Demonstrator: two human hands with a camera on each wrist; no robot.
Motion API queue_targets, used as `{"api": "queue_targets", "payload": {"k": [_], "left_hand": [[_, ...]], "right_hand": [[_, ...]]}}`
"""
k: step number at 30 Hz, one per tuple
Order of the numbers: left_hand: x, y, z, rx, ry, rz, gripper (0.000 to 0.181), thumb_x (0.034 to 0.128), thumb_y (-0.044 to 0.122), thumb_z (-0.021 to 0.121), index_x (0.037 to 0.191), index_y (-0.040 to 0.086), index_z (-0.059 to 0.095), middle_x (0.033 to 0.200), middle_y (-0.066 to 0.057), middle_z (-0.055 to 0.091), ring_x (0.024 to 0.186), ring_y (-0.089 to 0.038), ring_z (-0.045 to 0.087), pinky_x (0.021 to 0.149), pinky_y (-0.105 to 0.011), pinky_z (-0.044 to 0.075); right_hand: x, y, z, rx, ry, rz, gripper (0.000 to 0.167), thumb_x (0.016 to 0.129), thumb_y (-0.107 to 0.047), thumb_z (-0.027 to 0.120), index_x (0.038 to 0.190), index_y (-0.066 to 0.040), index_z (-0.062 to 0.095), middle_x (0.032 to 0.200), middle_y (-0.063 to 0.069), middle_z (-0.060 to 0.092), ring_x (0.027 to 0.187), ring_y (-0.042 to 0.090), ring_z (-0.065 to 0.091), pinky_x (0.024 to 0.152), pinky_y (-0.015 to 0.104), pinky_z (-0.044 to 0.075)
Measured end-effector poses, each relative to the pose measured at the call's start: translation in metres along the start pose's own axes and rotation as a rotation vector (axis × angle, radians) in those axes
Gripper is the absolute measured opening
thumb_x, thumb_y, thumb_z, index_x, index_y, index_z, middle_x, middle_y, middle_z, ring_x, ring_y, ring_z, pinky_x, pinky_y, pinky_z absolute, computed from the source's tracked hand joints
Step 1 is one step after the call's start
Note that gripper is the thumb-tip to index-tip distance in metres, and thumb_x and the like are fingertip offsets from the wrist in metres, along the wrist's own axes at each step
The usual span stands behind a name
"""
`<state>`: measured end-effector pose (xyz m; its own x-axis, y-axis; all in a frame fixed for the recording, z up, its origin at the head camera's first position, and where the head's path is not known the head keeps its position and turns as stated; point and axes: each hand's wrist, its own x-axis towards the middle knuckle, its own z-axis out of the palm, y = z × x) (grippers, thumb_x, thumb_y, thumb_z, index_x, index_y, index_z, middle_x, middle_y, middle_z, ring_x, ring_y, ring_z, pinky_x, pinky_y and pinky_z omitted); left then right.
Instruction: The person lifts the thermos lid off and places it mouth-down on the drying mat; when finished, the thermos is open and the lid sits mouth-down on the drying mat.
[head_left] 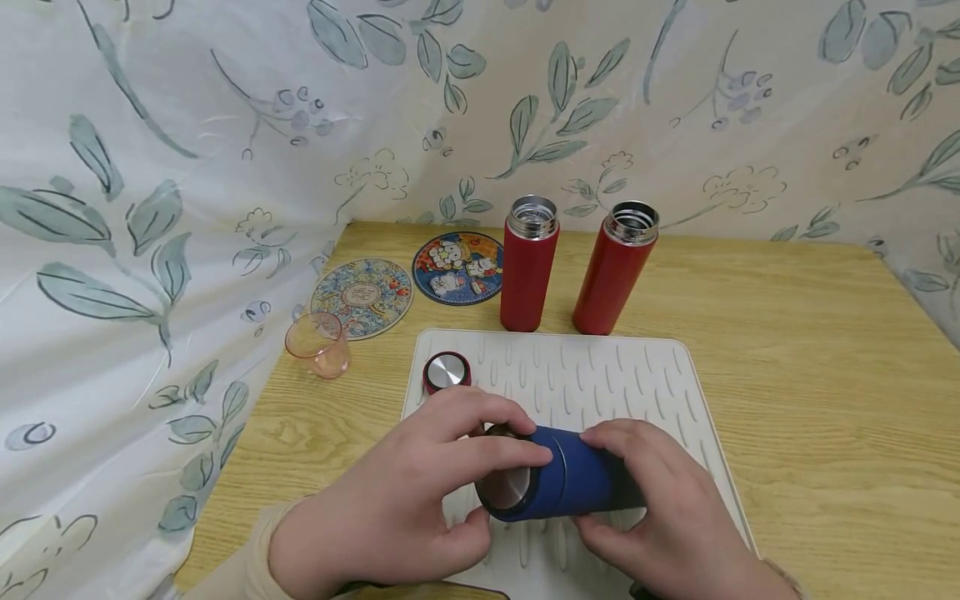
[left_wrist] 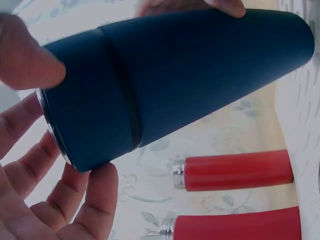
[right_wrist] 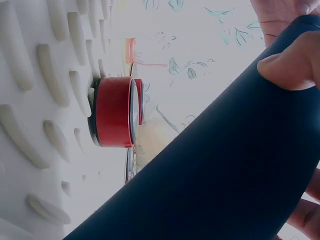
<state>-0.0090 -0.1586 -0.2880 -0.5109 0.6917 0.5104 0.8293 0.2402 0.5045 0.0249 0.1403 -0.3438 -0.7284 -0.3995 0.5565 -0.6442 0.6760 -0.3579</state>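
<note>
A blue flask (head_left: pixel 592 479) tilts over the white ridged mat (head_left: pixel 637 375), its steel-topped lid turned toward the left. My left hand (head_left: pixel 397 492) grips the lid (left_wrist: pixel 80 105) between thumb and fingers. The lid sits on the body, with a thin seam between them. Around the body curls my right hand (head_left: pixel 667 492), thumb on the near side. A red cap (right_wrist: pixel 115 112) with a steel top lies on the mat just beyond my left hand; the right wrist view shows a second red cap (right_wrist: pixel 141 100) partly hidden behind it.
Two lidless red flasks, a left one (head_left: pixel 528 275) and a right one (head_left: pixel 611 279), stand behind the mat. Left of them lie a dark blue round coaster (head_left: pixel 459 292) and a patterned one (head_left: pixel 386 312). A pink clear cup (head_left: pixel 330 358) stands left of the mat.
</note>
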Motion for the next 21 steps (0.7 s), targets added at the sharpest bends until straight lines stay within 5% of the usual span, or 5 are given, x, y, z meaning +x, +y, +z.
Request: {"api": "queue_targets", "payload": {"k": [6, 11, 17, 21], "left_hand": [[-0.002, 0.000, -0.001, 0.013, -0.005, -0.007, 0.068, 0.0723, 0.007, 0.093, 0.135, 0.023, 0.073, 0.139, 0.002, 0.064, 0.128, -0.012, 0.057, 0.102, -0.027, 0.059], [-0.002, 0.000, 0.001, 0.019, 0.040, -0.077, 0.069, 0.0694, 0.017, 0.095, 0.134, 0.020, 0.071, 0.133, 0.004, 0.065, 0.118, -0.009, 0.061, 0.094, -0.022, 0.060], [-0.001, -0.002, 0.011, 0.178, 0.132, -0.177, 0.054, 0.0749, 0.045, 0.093, 0.115, 0.017, 0.069, 0.102, 0.010, 0.066, 0.087, 0.000, 0.059, 0.075, -0.015, 0.054], [-0.002, -0.004, 0.013, 0.229, 0.140, -0.227, 0.056, 0.0791, 0.059, 0.091, 0.113, 0.019, 0.070, 0.100, 0.012, 0.069, 0.089, -0.001, 0.061, 0.076, -0.021, 0.057]], "right_hand": [[-0.003, -0.002, 0.002, -0.017, 0.000, 0.001, 0.070, 0.097, -0.072, 0.063, 0.138, -0.015, 0.069, 0.130, -0.001, 0.073, 0.111, 0.017, 0.069, 0.111, 0.007, 0.044], [-0.002, -0.004, 0.003, -0.023, 0.034, -0.021, 0.070, 0.097, -0.071, 0.063, 0.136, -0.013, 0.071, 0.128, 0.000, 0.074, 0.110, 0.019, 0.069, 0.113, 0.008, 0.043], [-0.001, -0.004, 0.004, -0.066, 0.047, -0.041, 0.068, 0.100, -0.070, 0.056, 0.132, -0.013, 0.074, 0.126, 0.001, 0.075, 0.110, 0.020, 0.069, 0.114, 0.010, 0.043], [-0.001, -0.002, 0.004, -0.072, 0.053, -0.053, 0.067, 0.100, -0.068, 0.058, 0.132, -0.012, 0.073, 0.126, 0.002, 0.075, 0.109, 0.021, 0.069, 0.114, 0.011, 0.043]]}}
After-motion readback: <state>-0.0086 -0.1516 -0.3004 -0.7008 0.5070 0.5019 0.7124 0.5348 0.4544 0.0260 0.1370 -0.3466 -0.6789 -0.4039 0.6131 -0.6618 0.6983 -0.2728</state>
